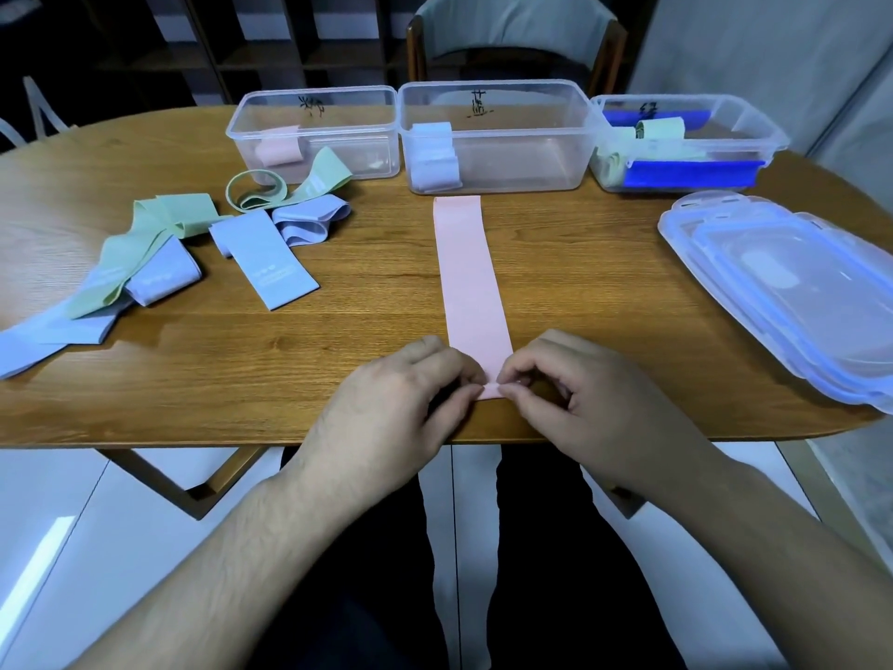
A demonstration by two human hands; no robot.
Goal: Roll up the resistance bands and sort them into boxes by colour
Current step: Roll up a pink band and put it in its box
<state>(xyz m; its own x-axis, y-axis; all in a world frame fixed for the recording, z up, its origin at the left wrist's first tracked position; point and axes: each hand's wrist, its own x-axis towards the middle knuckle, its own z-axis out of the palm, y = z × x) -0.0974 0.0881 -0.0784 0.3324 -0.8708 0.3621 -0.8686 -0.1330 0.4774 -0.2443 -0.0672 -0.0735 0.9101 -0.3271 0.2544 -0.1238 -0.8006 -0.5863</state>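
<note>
A pink resistance band [466,273] lies flat and straight down the middle of the wooden table [580,282]. My left hand [401,394] and my right hand [580,384] pinch its near end together at the table's front edge. Three clear boxes stand at the back: the left box [372,96] holds a pink roll [278,148], the middle box [531,91] holds light-blue rolls [435,159], the right box [763,123] holds green rolls [659,129].
Loose green bands [145,234] and light-blue bands [270,263] lie in a heap on the table's left. Stacked clear lids [783,287] sit at the right. Dark-blue clips show on the right box. A chair [517,36] stands behind the table.
</note>
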